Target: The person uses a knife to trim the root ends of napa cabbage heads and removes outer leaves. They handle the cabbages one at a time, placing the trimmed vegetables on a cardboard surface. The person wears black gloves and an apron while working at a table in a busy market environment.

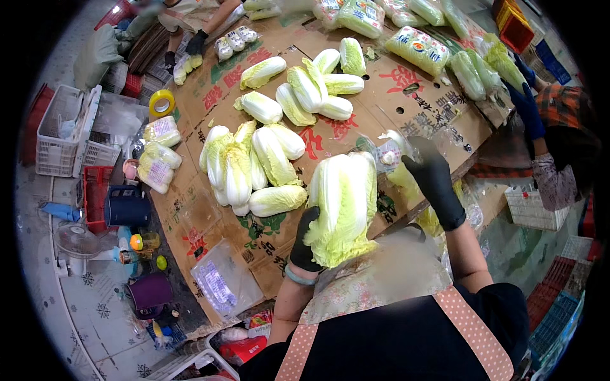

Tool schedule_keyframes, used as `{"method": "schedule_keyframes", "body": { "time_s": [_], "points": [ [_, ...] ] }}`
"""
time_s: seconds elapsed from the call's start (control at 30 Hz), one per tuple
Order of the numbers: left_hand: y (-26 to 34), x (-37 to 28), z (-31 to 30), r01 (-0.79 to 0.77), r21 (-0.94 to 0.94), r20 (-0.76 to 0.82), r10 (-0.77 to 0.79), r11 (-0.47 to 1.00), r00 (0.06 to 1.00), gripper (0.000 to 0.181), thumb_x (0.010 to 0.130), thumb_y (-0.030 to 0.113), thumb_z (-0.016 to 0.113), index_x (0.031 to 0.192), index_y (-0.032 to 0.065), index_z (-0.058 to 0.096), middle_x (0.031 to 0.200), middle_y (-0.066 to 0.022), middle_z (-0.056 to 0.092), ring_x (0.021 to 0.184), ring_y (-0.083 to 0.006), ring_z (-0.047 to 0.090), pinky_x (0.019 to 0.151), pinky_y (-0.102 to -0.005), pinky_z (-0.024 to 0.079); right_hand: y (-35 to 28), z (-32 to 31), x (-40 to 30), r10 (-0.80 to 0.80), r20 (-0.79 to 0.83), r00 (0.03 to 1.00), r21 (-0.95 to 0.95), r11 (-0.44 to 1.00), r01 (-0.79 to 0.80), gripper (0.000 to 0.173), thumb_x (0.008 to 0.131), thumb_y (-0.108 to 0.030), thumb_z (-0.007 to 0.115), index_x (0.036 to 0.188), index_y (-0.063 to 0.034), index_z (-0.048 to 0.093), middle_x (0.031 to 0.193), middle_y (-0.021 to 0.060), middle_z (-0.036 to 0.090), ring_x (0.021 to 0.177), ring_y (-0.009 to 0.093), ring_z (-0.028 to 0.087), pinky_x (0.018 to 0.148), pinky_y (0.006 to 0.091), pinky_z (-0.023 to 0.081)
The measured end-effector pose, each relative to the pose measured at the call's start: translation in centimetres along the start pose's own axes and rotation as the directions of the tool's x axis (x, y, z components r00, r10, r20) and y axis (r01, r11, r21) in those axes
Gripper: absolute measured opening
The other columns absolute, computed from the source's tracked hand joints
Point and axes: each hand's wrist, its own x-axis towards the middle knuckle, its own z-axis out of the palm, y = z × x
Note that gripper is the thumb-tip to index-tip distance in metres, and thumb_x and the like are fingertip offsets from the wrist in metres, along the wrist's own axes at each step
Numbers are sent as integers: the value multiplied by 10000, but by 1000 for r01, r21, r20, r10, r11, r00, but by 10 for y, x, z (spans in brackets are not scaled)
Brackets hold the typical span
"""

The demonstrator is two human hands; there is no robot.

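Observation:
My left hand (305, 245), in a black glove, grips the left side of a bundle of napa cabbages (340, 205), its leafy ends towards me. At the right of the bundle is my black-gloved right hand (432, 183), raised over the table's near edge. Its fingers are bent beside a clear plastic bag (388, 155) with printing; whether they pinch anything is unclear. Loose yellow-green leaves (405, 183) lie below that bag. Left of the bundle rests a pile of small napa cabbages (236, 166), with a second pile (305, 90) farther back.
Flattened cardboard (190, 143) covers the table. Clear bags (226, 281) lie at its near left corner, and a yellow tape roll (162, 103) at its left edge. Bagged cabbages (419, 50) fill the back. Co-workers' gloved hands (196, 44) and sleeved arms (526, 105) handle cabbages opposite and right.

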Motion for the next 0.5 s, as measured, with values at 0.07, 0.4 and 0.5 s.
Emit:
{"method": "schedule_keyframes", "body": {
  "time_s": [0.07,0.4,0.5],
  "points": [
    [0,9,2,25,-46,-69,-29,999,997,462,857,215,472,1254,-8,394,1182,-134,514,1062,-255,522,928,-378,416,-23,-12,-10,112,174,978,272,949,-157,378,756,-151,670,1107,-76,553,1067,106,584,909,198,591,780,307,459],
    [7,35,37,-262,520,-51,336,813,940,444,911,235,459,1300,41,369,1128,-76,530,1021,-148,502,877,-260,401,-22,-4,-21,-76,604,794,796,110,-595,549,760,-181,643,1237,13,453,1134,71,552,1036,138,502,917,288,377],
    [-10,29,42,-20,-91,-88,12,996,996,429,910,298,457,1255,47,414,1140,-72,529,1054,-170,502,908,-299,402,-31,10,-29,12,663,749,740,143,-657,477,777,-128,631,1211,3,485,1100,45,562,969,123,519,871,282,398]
  ]
}}
